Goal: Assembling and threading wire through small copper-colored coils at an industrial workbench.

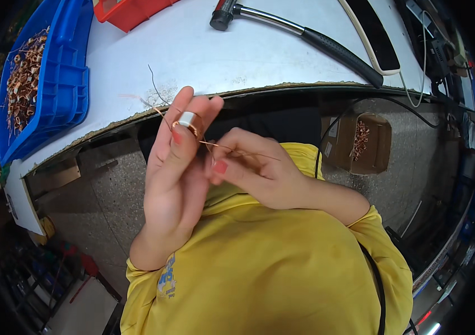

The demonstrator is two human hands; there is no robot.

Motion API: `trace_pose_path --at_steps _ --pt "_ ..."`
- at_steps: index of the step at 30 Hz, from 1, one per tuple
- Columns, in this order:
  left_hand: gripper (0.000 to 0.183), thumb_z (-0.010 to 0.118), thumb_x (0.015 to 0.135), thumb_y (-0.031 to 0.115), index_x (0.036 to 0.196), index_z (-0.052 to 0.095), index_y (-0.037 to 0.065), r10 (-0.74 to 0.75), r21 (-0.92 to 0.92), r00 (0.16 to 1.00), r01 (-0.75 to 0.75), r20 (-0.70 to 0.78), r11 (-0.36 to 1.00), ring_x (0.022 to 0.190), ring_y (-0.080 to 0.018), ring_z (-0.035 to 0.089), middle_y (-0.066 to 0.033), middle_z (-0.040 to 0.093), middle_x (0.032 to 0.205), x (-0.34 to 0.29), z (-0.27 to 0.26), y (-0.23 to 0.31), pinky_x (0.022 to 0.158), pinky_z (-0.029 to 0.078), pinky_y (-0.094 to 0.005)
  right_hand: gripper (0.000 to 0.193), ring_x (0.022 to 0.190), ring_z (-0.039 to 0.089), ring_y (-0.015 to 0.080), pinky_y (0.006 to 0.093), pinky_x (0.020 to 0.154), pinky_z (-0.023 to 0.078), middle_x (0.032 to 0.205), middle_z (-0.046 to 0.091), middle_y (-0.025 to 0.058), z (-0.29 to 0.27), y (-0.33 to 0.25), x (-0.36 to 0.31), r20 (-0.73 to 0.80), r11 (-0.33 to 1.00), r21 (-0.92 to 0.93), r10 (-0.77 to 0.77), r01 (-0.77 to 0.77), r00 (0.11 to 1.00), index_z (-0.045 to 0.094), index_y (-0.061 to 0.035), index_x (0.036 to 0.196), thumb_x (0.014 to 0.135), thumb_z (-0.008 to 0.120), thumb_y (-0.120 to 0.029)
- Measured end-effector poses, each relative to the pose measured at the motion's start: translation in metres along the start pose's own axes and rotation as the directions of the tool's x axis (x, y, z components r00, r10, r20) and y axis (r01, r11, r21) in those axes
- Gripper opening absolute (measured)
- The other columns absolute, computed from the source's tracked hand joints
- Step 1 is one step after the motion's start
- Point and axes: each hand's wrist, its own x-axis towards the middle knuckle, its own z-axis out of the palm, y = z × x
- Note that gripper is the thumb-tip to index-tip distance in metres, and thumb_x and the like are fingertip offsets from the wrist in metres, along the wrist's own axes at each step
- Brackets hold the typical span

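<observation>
Between the thumb and fingers of my left hand is a small coil, a whitish ring core with copper wire wound on it. One wire end sticks out past my left fingers toward the table's edge. My right hand is closed just beside it, thumb and forefinger pinching the copper wire that runs from the coil. The tail of this wire passes across my right fingers. Both hands are in front of my body, just short of the table edge.
A blue bin full of copper coils stands on the white table at the left, near a red bin. A hammer and a dark, pale-edged flat object lie farther right. A cardboard box with copper pieces sits on the floor.
</observation>
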Motion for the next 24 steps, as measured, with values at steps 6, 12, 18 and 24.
trace_pose_path --at_steps 6,12,18,24 --pt "0.051 0.054 0.094 0.021 0.135 0.032 0.002 -0.012 0.145 0.996 0.025 -0.090 0.989 0.122 -0.0190 0.043 -0.0114 0.051 0.127 0.000 -0.013 0.003 0.097 0.030 -0.0259 0.005 0.054 0.051 0.0122 0.0231 0.049 0.040 0.069 0.058 0.0035 -0.022 -0.008 -0.001 -0.112 0.791 -0.587 -0.294 0.176 0.949 0.058 -0.0019 0.088 0.084 0.057 0.001" --pt "0.044 0.055 0.093 0.020 0.131 0.038 0.003 0.085 0.149 0.995 -0.075 -0.060 0.986 0.122 -0.0189 0.043 -0.0099 0.053 0.125 0.001 -0.018 -0.001 0.098 0.026 -0.0289 0.008 0.054 0.050 0.0147 0.0243 0.051 0.040 0.071 0.059 0.0049 -0.024 -0.011 -0.001 0.079 0.606 -0.698 -0.464 0.382 0.882 0.059 -0.0015 0.087 0.080 0.059 0.003" --pt "0.039 0.053 0.094 0.018 0.128 0.045 0.002 0.174 0.253 0.985 -0.165 -0.014 0.953 0.116 -0.0225 0.051 -0.0099 0.057 0.121 0.007 -0.016 -0.001 0.087 0.039 -0.0309 0.012 0.056 0.049 0.0151 0.0243 0.053 0.040 0.070 0.058 0.0035 -0.026 0.005 0.002 0.049 0.614 -0.646 -0.560 0.454 0.827 0.061 -0.0011 0.094 0.082 0.059 0.000" --pt "0.044 0.051 0.090 -0.001 0.131 0.034 0.001 0.188 0.415 0.970 -0.235 0.151 0.879 0.096 -0.0249 0.060 -0.0160 0.058 0.109 0.002 0.005 0.001 0.084 0.047 -0.0286 0.014 0.056 0.047 0.0119 0.0205 0.052 0.036 0.071 0.057 0.0007 -0.037 -0.024 -0.004 -0.193 0.798 -0.520 -0.458 0.306 0.868 0.062 -0.0005 0.098 0.087 0.057 -0.005"
